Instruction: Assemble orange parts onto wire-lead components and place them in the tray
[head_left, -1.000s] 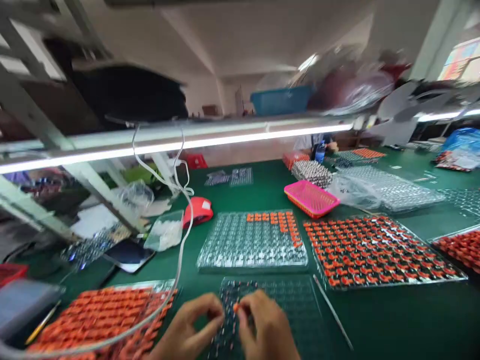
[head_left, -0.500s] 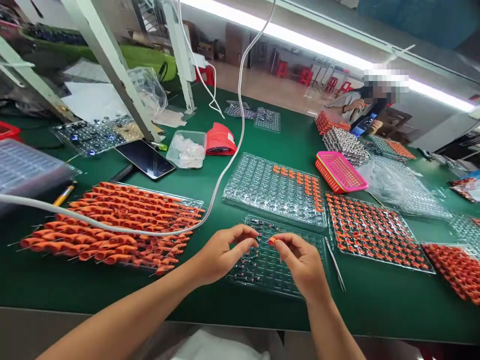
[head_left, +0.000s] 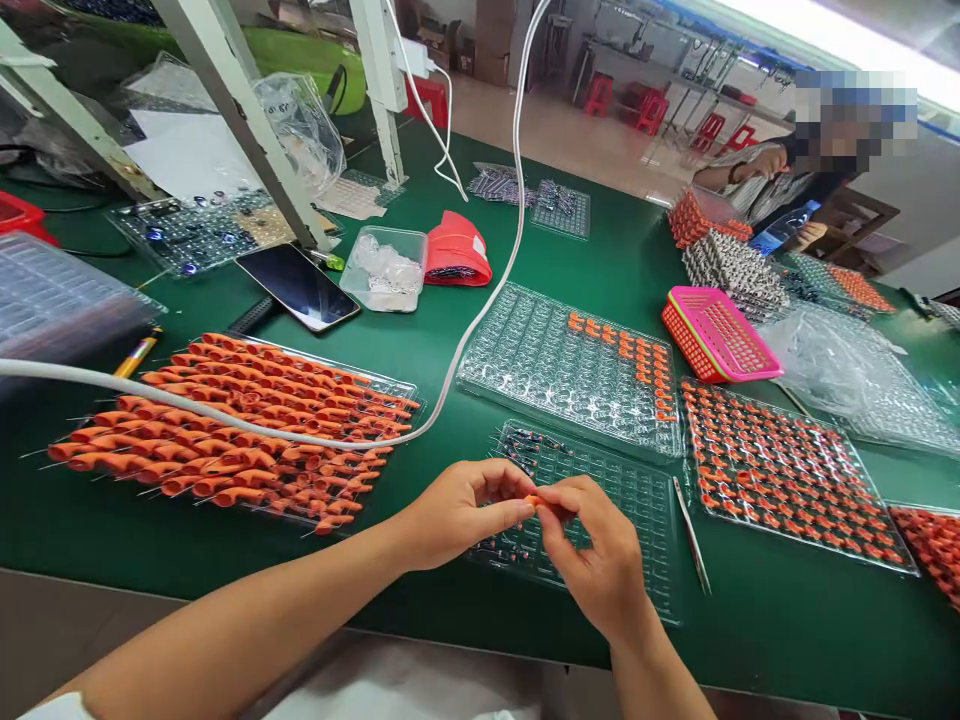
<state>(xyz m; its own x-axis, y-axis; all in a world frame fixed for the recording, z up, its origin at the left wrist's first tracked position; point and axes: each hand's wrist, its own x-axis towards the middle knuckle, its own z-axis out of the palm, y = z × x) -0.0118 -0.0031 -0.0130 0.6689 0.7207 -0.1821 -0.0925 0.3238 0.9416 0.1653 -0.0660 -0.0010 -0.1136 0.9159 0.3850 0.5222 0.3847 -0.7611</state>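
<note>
A small orange piece (head_left: 532, 500) sits pinched between the fingertips of both hands, which meet above a clear tray (head_left: 637, 500) of tiny dark parts. The left hand (head_left: 457, 515) comes in from the lower left with its forearm slanting across the table edge, thumb and forefinger closed narrowly on the piece. The right hand (head_left: 592, 560) rises from below, fingers curled, its tips gripping the same piece from the other side.

Just right of the right hand lie thin tweezers (head_left: 691, 535) on the green table (head_left: 750, 620), and beyond them a tray of orange parts (head_left: 780, 475). Ahead of the hands lies a larger clear tray (head_left: 555, 365), partly filled with orange pieces at its far right. To the left of the left hand a pile of orange sleeves (head_left: 225, 440) rests on another tray, with a white cable (head_left: 465, 340) running over it and up past the hands. Farther off are a pink basket (head_left: 720, 335), a phone (head_left: 300, 285) and a red lid (head_left: 457, 250).

The table's near edge runs under both forearms; bare green surface lies right of the tweezers. Another person (head_left: 757, 170) works at the far side.
</note>
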